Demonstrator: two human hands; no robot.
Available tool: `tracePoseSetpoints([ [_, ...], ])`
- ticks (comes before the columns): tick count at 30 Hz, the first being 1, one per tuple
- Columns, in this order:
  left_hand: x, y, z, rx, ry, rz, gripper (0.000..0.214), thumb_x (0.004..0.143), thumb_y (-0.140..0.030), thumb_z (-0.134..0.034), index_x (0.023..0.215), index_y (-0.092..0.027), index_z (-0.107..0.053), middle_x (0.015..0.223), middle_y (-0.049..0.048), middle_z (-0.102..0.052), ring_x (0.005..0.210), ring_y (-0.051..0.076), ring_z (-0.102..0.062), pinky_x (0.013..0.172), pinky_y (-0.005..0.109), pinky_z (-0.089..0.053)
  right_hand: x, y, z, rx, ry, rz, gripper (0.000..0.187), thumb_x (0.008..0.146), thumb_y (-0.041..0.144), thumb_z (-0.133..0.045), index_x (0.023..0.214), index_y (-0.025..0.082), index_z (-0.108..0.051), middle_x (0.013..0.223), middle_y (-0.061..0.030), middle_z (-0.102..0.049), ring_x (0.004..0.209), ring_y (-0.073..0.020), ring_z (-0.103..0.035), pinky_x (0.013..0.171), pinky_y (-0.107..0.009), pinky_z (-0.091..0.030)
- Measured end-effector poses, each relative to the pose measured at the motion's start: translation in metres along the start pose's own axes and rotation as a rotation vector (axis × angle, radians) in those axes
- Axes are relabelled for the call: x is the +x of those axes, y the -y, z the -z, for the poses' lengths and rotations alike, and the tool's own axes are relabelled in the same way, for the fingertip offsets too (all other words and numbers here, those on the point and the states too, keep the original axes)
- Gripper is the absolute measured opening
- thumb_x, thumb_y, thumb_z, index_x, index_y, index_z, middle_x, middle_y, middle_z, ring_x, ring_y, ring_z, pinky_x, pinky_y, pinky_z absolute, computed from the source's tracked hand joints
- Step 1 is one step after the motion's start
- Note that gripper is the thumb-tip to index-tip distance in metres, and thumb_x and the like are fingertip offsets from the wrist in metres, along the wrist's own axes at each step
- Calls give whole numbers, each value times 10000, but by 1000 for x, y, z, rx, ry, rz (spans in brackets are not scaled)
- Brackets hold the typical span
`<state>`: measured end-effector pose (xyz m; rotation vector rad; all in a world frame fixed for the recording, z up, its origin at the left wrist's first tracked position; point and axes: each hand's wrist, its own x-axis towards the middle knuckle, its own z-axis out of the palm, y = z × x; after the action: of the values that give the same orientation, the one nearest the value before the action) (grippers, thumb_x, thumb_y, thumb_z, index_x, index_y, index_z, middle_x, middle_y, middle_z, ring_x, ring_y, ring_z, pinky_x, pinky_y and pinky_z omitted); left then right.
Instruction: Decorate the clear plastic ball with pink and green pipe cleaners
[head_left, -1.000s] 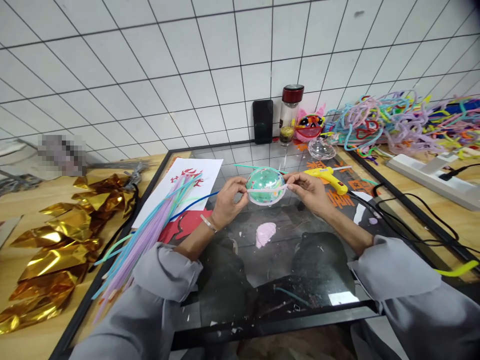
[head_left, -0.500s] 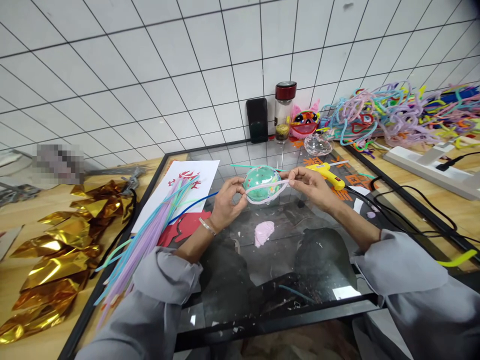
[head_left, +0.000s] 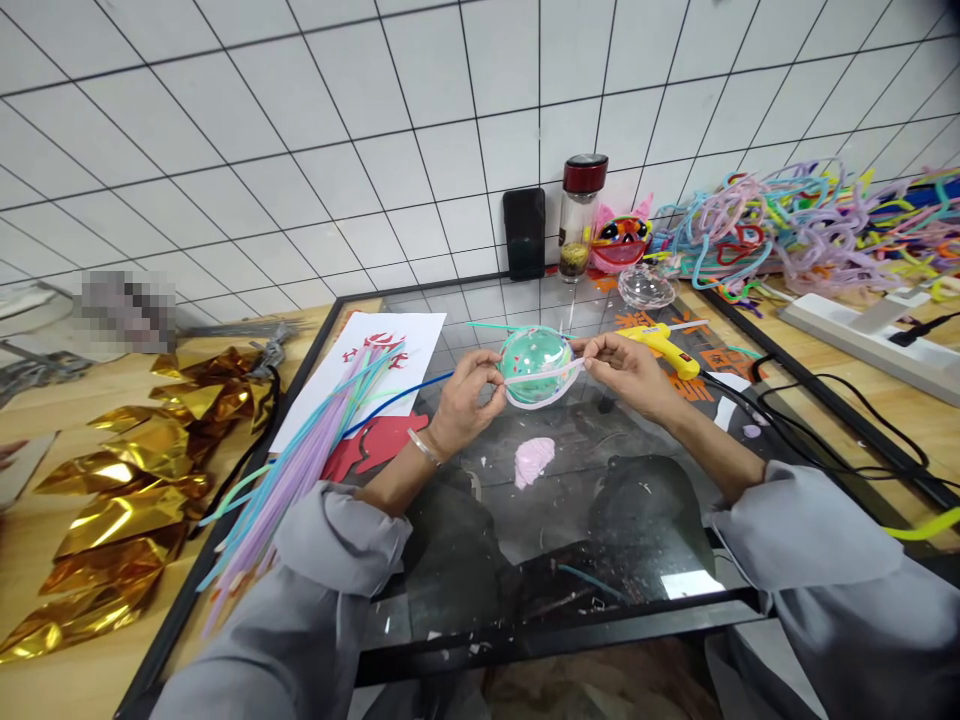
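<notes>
A clear green-tinted plastic ball (head_left: 534, 362) with coloured bits inside is held above the glass tabletop (head_left: 660, 520). My left hand (head_left: 466, 400) grips its left side with pinched fingers. My right hand (head_left: 626, 372) pinches the end of a pale pink pipe cleaner (head_left: 546, 398) that loops round the ball's middle and underside. A yellow glue gun (head_left: 661, 345) lies just behind my right hand. A small pink shell-shaped piece (head_left: 534, 460) rests on the glass below the ball.
A bundle of lilac and teal pipe cleaners (head_left: 300, 470) lies left on white paper (head_left: 375, 370). Gold foil (head_left: 127, 500) covers the far left. A phone (head_left: 523, 232), jar (head_left: 579, 215), clear half-dome (head_left: 646, 288), tangled pipe cleaners (head_left: 795, 235), power strip (head_left: 862, 335) and black cables (head_left: 825, 420) sit behind and right.
Both hands kept hold of the ball and pipe cleaner; the pink loop has slackened slightly under the ball. The camera view shifted a little.
</notes>
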<state>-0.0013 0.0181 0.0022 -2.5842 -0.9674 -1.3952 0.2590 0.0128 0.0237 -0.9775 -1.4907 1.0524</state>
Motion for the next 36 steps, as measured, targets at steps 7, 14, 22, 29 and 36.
tracePoseSetpoints([
  [7,0,-1,0,25,3,13,77,852,-114,-585,855,-183,-550,1064,76,-599,1035,163,-630,883,307,-551,0,3,-1,21,36,-22,295,683,437,-805,720,220,-609,999,-61,-730,1079,-251,-643,931,-399,-489],
  [14,1,-1,0,52,18,31,76,844,-113,-582,830,-182,-554,1026,77,-616,1017,176,-636,880,327,-552,-1,4,-5,52,39,-9,336,640,466,-837,694,216,-619,944,-65,-728,1178,-280,-616,1026,-446,-439],
  [22,1,-1,1,31,4,22,89,843,-97,-575,839,-182,-547,1032,80,-621,1018,171,-642,875,314,-556,-1,4,0,55,6,-41,227,650,309,-804,640,205,-603,903,-63,-726,1142,-280,-639,979,-431,-474],
  [29,2,-2,2,48,-8,20,104,839,-85,-568,831,-186,-546,1010,78,-650,1007,170,-660,864,310,-566,0,1,1,22,-17,-28,169,648,244,-764,626,208,-601,844,-46,-725,1037,-252,-674,942,-413,-502],
  [36,1,-1,-1,41,-7,69,91,836,-99,-559,812,-187,-553,988,64,-665,986,158,-670,861,294,-567,2,-6,2,-15,-27,17,187,683,306,-769,659,211,-610,884,-52,-733,1055,-261,-671,958,-426,-495],
])
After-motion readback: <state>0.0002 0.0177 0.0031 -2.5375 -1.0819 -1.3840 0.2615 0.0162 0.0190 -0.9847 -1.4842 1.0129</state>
